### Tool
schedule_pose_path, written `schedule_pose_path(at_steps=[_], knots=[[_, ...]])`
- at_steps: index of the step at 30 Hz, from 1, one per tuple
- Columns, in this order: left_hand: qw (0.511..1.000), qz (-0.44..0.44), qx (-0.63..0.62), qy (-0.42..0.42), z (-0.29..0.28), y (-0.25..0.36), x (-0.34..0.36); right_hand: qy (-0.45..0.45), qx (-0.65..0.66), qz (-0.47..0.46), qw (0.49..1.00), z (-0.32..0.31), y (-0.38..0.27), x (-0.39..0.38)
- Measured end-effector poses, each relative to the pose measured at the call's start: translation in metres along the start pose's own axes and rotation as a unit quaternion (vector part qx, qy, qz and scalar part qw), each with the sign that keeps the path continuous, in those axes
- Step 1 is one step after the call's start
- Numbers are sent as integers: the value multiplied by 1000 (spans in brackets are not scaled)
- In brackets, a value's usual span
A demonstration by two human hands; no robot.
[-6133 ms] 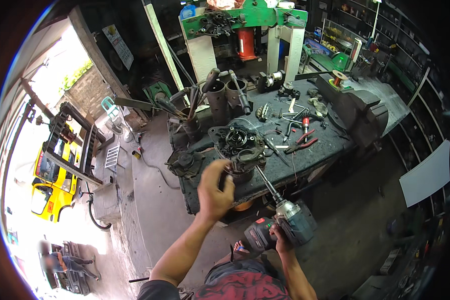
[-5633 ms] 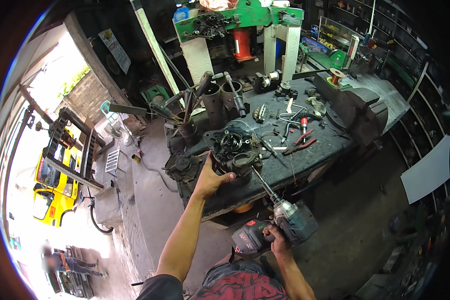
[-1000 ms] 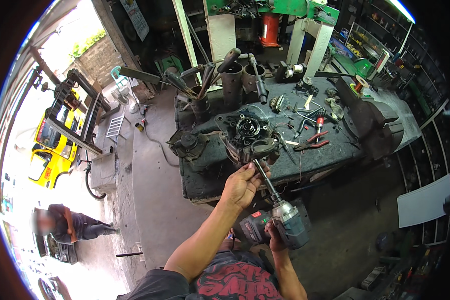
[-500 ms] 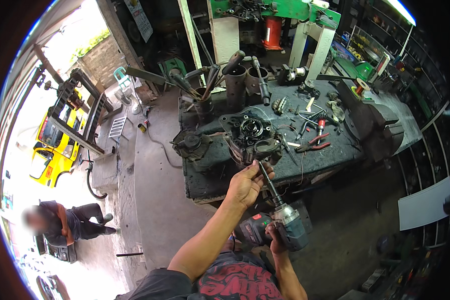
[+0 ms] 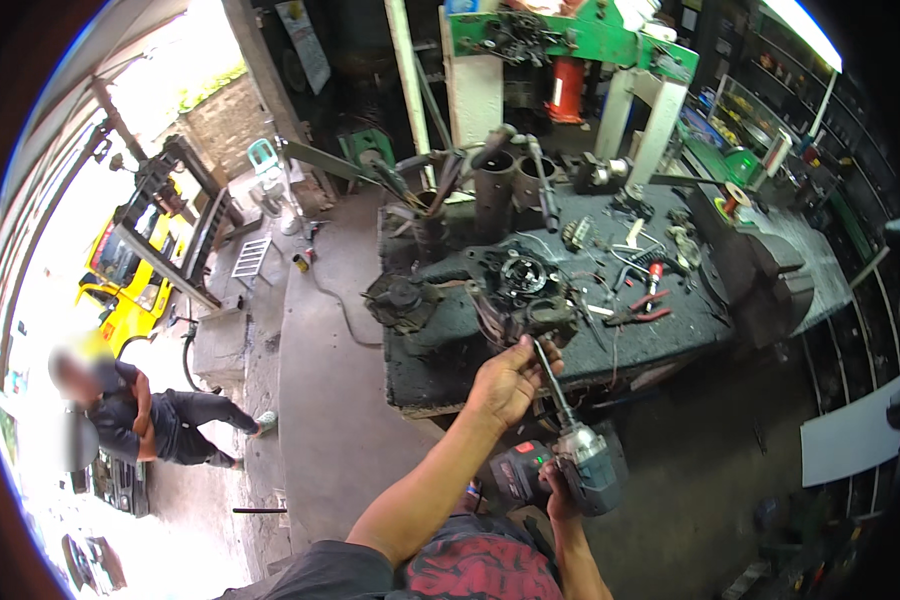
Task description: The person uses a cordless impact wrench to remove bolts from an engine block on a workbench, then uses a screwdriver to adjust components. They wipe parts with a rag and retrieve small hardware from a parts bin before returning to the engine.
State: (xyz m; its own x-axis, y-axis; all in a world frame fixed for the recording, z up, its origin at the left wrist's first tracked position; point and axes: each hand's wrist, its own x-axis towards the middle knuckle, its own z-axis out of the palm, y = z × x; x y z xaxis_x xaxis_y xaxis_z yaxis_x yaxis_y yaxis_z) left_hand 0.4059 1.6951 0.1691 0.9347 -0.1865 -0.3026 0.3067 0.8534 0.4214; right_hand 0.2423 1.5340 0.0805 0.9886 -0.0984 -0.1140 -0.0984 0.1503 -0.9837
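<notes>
My right hand (image 5: 560, 492) grips the handle of a cordless impact wrench (image 5: 592, 468), its battery pack toward my left. A long metal extension bar (image 5: 558, 388) runs from the wrench up to the near side of a greasy metal housing (image 5: 525, 280) on the workbench. My left hand (image 5: 508, 388) is closed around the bar's far end, thumb on top, right against the housing. What sits at the bar's tip is hidden by the fingers. Left of the housing lies a smaller dark round metal part (image 5: 402, 300).
Red-handled pliers (image 5: 642, 310) and other tools lie on the dark bench (image 5: 435, 375). A large bench vise (image 5: 760, 275) stands at its right end, tool-filled metal cylinders (image 5: 493, 195) at the back. At far left, a person (image 5: 135, 405) with folded arms is near a yellow vehicle (image 5: 130, 265).
The view has shifted, so the bench sits slightly lower and farther right. Both hands keep their hold on the wrench and bar. The person at left appears larger.
</notes>
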Motion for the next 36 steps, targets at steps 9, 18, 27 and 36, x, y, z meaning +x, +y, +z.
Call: schedule_pose_path(at_steps=[9, 18, 27, 36], knots=[[999, -22, -45, -12, -8, -22, 19, 40, -118, -20, 992, -39, 43, 12], [997, -34, -64, 12, -5, -26, 28, 75, -240, 0, 968, -107, 136, 37], [997, -48, -56, -2, -5, -35, 24, 23, -186, 16, 982, -75, 99, 17], [999, 39, 30, -12, -40, -21, -21, -79, -144, 14, 986, -58, 20, -20]])
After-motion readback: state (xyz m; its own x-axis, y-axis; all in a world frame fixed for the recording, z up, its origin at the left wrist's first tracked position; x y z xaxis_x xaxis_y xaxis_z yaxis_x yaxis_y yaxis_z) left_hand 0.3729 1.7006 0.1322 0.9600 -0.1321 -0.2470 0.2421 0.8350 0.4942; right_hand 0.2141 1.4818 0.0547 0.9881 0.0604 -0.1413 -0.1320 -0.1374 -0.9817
